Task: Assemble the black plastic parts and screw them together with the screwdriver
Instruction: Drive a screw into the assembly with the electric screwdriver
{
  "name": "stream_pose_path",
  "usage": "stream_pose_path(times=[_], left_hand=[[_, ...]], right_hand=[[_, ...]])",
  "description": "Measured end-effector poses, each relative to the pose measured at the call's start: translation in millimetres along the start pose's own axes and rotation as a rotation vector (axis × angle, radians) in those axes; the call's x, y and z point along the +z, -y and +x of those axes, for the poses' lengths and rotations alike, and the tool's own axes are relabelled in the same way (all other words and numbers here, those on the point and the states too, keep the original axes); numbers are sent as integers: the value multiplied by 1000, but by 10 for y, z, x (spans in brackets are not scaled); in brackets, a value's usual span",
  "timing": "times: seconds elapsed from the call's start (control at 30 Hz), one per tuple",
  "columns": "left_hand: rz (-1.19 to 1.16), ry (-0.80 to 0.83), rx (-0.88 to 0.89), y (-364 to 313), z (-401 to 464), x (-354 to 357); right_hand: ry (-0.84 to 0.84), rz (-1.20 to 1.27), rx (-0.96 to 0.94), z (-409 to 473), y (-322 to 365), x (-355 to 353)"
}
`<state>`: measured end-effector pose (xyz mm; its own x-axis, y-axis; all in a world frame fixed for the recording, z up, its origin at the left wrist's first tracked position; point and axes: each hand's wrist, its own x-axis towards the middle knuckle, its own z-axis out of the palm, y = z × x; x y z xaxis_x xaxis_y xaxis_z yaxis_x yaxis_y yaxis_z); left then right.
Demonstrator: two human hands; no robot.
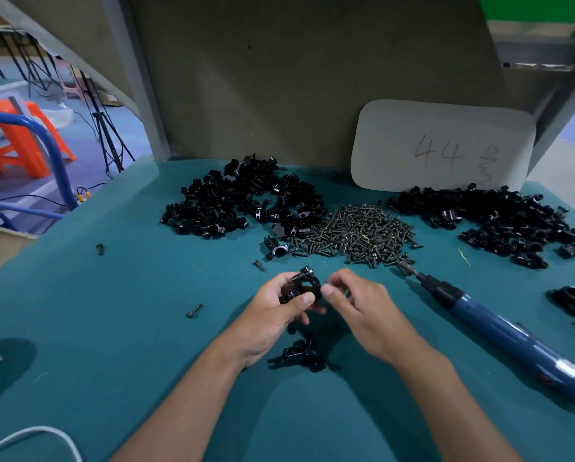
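While left hand (279,308) grips black clamp (304,285), right hand (353,301) fingers pinched beside it, screwdriver (499,325) lying near.

An assembly workshop is indicated by heaps of black plastic parts (242,198), a screw pile (359,233) and an electric screwdriver (499,325) laid on the bench (112,295).
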<state>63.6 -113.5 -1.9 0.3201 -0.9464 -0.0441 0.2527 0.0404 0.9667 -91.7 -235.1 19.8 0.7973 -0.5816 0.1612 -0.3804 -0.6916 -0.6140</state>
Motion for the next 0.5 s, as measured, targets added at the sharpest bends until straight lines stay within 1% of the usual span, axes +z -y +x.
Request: stream_pose_path(times=[0.07, 0.17, 0.23, 0.27, 0.3, 0.33, 0.37, 0.43, 0.47, 0.5], left_hand=[[11, -3, 3, 8, 4, 0], [62, -7, 5, 46, 9, -7], [79, -11, 13, 55, 18, -21], [81, -13, 15, 56, 21, -30], [82, -15, 13, 54, 23, -37], [85, -14, 9, 52, 21, -48], [93, -11, 2, 52, 20, -61], [118, -3, -13, 55, 16, -79], [133, 0, -17, 53, 15, -81], [145, 4, -20, 48, 11, -81]], right_hand=[[9, -6, 7, 0, 16, -14], [-13, -89, 94, -13, 91, -42], [-61, -61, 149, -30, 142, -67], [-99, -9, 176, -28, 153, -110], [-141, 99, 226, -35, 179, -176], [-199, 274, 300, -59, 184, -262], [-280, 507, 421, -96, 166, -363], [-477, 1082, 724, -266, 79, -579], [-588, 1322, 882, -395, -5, -674], [-691, 1501, 1020, -527, -49, -750]])
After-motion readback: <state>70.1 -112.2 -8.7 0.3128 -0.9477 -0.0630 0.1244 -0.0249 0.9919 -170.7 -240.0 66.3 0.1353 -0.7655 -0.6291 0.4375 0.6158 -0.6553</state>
